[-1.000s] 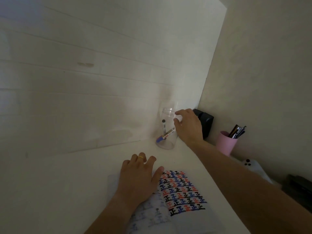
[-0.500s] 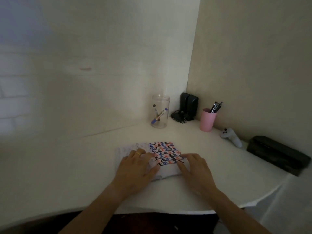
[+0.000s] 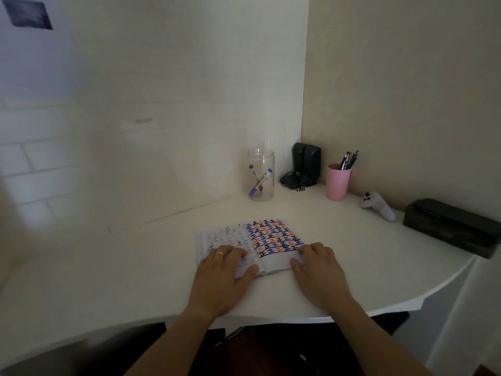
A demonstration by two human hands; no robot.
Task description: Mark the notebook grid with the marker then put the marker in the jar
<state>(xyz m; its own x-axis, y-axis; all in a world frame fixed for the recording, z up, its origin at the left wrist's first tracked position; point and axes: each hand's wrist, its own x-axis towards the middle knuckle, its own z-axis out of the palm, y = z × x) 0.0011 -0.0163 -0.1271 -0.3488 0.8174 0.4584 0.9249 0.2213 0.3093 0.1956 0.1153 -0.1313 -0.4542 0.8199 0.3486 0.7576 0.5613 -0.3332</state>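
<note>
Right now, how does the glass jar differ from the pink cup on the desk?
The glass jar is clear, so the markers inside show through its wall; the pink cup is opaque. The jar's markers lie slanted below its rim, while the cup's pens stick out above its rim. The jar stands left of the black speakers, the cup to their right. Both stand upright near the wall, holding writing tools.

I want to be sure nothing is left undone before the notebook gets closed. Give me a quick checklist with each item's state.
1. Marker inside the jar: ok, leaning, blue cap down.
2. Jar upright, apart from the notebook: ok.
3. Right page filled with marks: ok; whether the bottom row is finished: cannot tell.
4. Left hand flat on the left page, holding nothing: ok.
5. Right hand on the right page's corner, holding nothing: ok.
6. Ink dry: cannot tell.
</note>
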